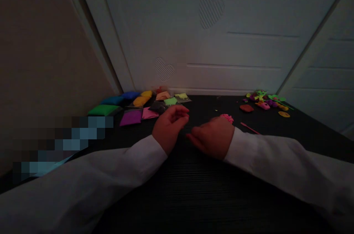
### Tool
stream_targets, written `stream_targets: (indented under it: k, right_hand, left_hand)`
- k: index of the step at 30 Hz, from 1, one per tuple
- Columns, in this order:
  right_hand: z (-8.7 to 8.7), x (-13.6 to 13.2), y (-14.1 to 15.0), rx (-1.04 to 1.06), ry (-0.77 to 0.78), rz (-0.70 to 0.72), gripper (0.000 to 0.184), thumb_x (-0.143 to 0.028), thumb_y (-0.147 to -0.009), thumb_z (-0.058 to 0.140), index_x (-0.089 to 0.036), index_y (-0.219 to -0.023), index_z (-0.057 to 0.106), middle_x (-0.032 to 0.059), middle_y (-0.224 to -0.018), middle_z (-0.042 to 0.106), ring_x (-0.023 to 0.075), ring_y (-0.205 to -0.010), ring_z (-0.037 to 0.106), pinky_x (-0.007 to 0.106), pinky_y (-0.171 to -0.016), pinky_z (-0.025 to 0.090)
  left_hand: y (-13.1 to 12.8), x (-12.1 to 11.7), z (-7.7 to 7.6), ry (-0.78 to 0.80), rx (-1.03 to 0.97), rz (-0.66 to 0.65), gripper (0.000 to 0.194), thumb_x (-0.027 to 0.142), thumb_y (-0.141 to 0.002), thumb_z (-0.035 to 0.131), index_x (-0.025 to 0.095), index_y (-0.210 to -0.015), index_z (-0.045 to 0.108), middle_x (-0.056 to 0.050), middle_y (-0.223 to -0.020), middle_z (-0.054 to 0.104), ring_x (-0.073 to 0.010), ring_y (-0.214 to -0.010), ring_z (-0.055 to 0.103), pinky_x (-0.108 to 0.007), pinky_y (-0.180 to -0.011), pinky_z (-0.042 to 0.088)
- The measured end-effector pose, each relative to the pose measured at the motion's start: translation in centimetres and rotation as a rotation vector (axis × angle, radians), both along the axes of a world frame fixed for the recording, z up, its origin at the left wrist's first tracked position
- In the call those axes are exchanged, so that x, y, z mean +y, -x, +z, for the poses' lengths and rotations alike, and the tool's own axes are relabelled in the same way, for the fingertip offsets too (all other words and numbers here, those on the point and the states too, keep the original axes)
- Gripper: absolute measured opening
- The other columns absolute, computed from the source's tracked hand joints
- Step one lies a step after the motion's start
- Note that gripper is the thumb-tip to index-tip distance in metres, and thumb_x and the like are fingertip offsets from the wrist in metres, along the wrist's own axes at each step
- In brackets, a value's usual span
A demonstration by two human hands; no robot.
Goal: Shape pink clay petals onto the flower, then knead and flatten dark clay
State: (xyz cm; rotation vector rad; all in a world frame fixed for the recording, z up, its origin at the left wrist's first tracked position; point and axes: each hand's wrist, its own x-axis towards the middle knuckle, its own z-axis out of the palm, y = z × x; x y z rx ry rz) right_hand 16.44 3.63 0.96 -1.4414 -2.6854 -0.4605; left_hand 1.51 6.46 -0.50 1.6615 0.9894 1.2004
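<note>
The crinkled pink piece [227,118] lies on the dark tabletop [177,197], partly hidden by the right hand [212,134]; whether they touch, I can't tell. That hand's fingers are folded inward, and the left hand [170,127], left of the piece, curls loosely to face it, perhaps so both can share fine fingerwork; I can't tell if either pinches anything. A thin pink stick [250,128] lies just right of the piece, probably for easy reach. The coloured packets [131,117] sit well left of it and the small shaped bits [264,105] beyond it to the right, seemingly leaving working room between.
</note>
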Motion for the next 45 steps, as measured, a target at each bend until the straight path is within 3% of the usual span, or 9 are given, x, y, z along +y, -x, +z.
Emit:
stream_targets:
  k: [4,9,14,20,26,31,37,42,45]
  right_hand:
    - [0.0,0.7,-0.4,-0.007,-0.017,-0.063,0.047,-0.042,-0.085,0.023,-0.018,-0.072,0.061,0.0098,-0.061,0.063,0.0226,-0.053,0.059,0.029,-0.046,0.035]
    - [0.2,-0.9,0.7,0.002,0.066,0.104,0.043,-0.037,-0.085,0.023,-0.021,-0.069,0.060,0.0045,-0.057,0.062,0.0189,-0.049,0.058,0.029,-0.048,0.037]
    - [0.8,-0.5,0.8,-0.036,0.040,-0.098,0.045,-0.037,-0.085,0.022,-0.019,-0.072,0.061,0.0082,-0.061,0.063,0.0224,-0.052,0.059,0.030,-0.047,0.038]
    - [1.0,-1.6,1.4,-0.025,0.146,0.110,0.039,-0.032,-0.085,0.024,-0.021,-0.072,0.058,0.0033,-0.057,0.062,0.0188,-0.050,0.058,0.029,-0.049,0.039]
    - [0.7,-0.2,0.5,-0.051,0.079,-0.094,0.043,-0.034,-0.084,0.021,-0.019,-0.073,0.060,0.0090,-0.061,0.062,0.0239,-0.053,0.059,0.031,-0.046,0.038]
    - [0.8,-1.6,1.3,0.004,0.137,0.127,0.037,-0.032,-0.084,0.025,-0.021,-0.070,0.057,0.0025,-0.056,0.061,0.0179,-0.049,0.058,0.031,-0.051,0.040]
    - [0.6,-0.1,0.5,-0.012,0.064,-0.071,0.041,-0.033,-0.084,0.024,-0.018,-0.071,0.060,0.0094,-0.059,0.062,0.0253,-0.052,0.059,0.032,-0.045,0.038]
    - [1.1,-3.0,1.8,0.050,0.188,0.237,0.031,-0.030,-0.083,0.031,-0.020,-0.069,0.057,0.0017,-0.056,0.061,0.0170,-0.048,0.057,0.029,-0.050,0.038]
    - [0.8,-1.9,1.5,0.036,0.175,0.122,0.034,-0.032,-0.083,0.029,-0.020,-0.071,0.059,0.0035,-0.059,0.062,0.0188,-0.051,0.058,0.028,-0.048,0.037]
  left_hand:
    - [0.0,0.2,-0.1,0.005,0.008,0.006,0.016,0.020,-0.070,0.052,0.017,-0.087,0.051,0.001,-0.079,0.052,-0.0088,-0.065,0.049,-0.023,-0.059,0.039]
    - [-0.1,0.2,-0.2,0.032,-0.011,0.036,0.018,0.021,-0.069,0.052,0.017,-0.086,0.052,0.002,-0.079,0.053,-0.0090,-0.066,0.049,-0.022,-0.059,0.038]
    - [-0.2,0.3,-0.3,0.099,0.017,-0.007,0.018,0.020,-0.068,0.053,0.017,-0.085,0.053,0.002,-0.074,0.052,-0.0094,-0.065,0.049,-0.022,-0.057,0.037]
    - [-0.1,0.3,-0.1,0.140,0.035,-0.013,0.018,0.017,-0.067,0.051,0.017,-0.084,0.052,0.002,-0.074,0.051,-0.0081,-0.060,0.046,-0.022,-0.055,0.037]
    - [0.0,0.3,-0.2,0.137,0.037,-0.019,0.019,0.017,-0.067,0.051,0.017,-0.086,0.052,0.002,-0.077,0.052,-0.0078,-0.060,0.047,-0.021,-0.055,0.037]
    - [-0.1,0.4,-0.2,0.137,0.034,-0.020,0.019,0.017,-0.067,0.052,0.017,-0.086,0.052,0.002,-0.077,0.052,-0.0076,-0.059,0.046,-0.022,-0.055,0.038]
    - [-0.1,0.4,-0.2,0.140,0.027,-0.008,0.019,0.017,-0.067,0.051,0.017,-0.086,0.052,0.002,-0.076,0.052,-0.0076,-0.059,0.047,-0.021,-0.055,0.038]
    - [-0.2,0.5,-0.2,0.154,0.031,-0.011,0.019,0.017,-0.066,0.052,0.016,-0.085,0.053,0.002,-0.076,0.052,-0.0071,-0.058,0.046,-0.021,-0.055,0.037]
    - [-0.1,0.5,-0.4,0.154,0.030,-0.017,0.020,0.017,-0.066,0.052,0.017,-0.086,0.053,0.002,-0.076,0.052,-0.0072,-0.059,0.047,-0.021,-0.055,0.037]
